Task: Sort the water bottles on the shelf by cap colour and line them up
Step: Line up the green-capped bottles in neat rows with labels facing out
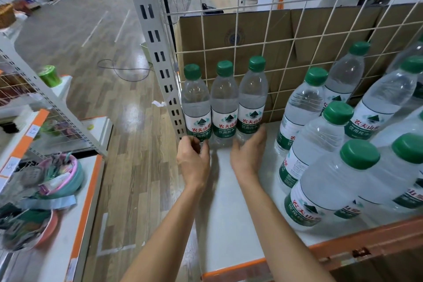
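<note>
The orange front edge (343, 249) of the shelf (229, 213) is seen nearest, with both forearms extended over it toward the back left corner.

On the right half of the shelf, a loose group of green-capped water bottles (332, 190) is stood upright. The group is not lined up. It runs from the front edge back to the wire grid (295, 39), and several of its bottles touch one another.

Further in, both hands are placed at the base of a row of three bottles.
- The left hand (194, 160) is curled round the bottom of the first bottle (196, 103), which is gripped between thumb and fingers.
- The right hand (248, 153) is closed on the bottom of the third bottle (253, 98), with the thumb on its right side and the fingers on its left.
- The second bottle (224, 103) is held by neither hand and is touched by its neighbours on both sides.

All three bottles carry green caps and green-and-white labels turned to the front. They are stood upright, side by side, against the wire grid. The first bottle is set just beside the slotted upright post (155, 41).

Behind the grid, a brown cardboard box (251, 34) is visible. To the left, beyond the post, a wooden floor (128, 121) is seen.
</note>
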